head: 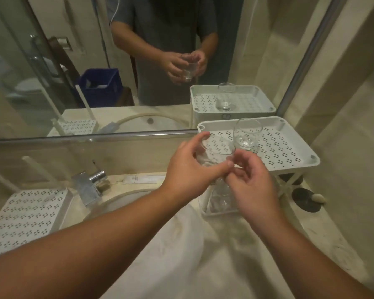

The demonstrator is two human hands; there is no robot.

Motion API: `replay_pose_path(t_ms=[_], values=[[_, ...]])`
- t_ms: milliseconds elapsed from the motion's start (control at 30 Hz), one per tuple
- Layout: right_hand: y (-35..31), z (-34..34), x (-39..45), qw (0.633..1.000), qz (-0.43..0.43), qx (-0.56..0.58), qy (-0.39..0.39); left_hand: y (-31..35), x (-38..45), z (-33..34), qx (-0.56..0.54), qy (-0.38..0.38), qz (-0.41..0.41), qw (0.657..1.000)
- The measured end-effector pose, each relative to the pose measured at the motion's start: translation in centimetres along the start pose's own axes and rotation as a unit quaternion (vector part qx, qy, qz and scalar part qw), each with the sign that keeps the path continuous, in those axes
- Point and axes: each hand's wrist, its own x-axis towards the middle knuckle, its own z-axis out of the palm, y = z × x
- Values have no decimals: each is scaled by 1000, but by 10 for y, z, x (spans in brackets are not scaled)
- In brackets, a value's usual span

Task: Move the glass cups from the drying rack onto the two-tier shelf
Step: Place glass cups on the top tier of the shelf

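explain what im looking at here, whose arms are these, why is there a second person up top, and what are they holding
There is no machine here. A person wears a camera on the head, looking forward and down, so the two arms reaching in from the bottom are their own. The figure at the top is just their reflection in the bathroom mirror.

The left hand and right hand are together around a clear glass cup, held in front of the white two-tier shelf. The left hand's grip curls around the cup; the right hand's fingers curl at its lower part, though how firmly is hard to tell.

Another glass cup already stands upright on the top tier. More glass shows on the lower tier, partly hidden behind the hands.

On the left are a tap, the sink and a perforated white drying rack.
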Motion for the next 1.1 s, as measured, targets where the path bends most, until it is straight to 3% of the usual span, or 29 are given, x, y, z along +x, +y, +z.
replay_pose_path(t_ms=[333, 800, 1100], values=[[-4, -25, 57, 991, -23, -131, 10, 11, 56, 32, 9, -12, -24, 1000], [26, -37, 81, 972, 31, -228, -52, -13, 85, 54, 252, -28, -18, 967], [25, -38, 83, 962, 32, -263, -62, -15, 89, 57, 293, -29, -17, 955]])
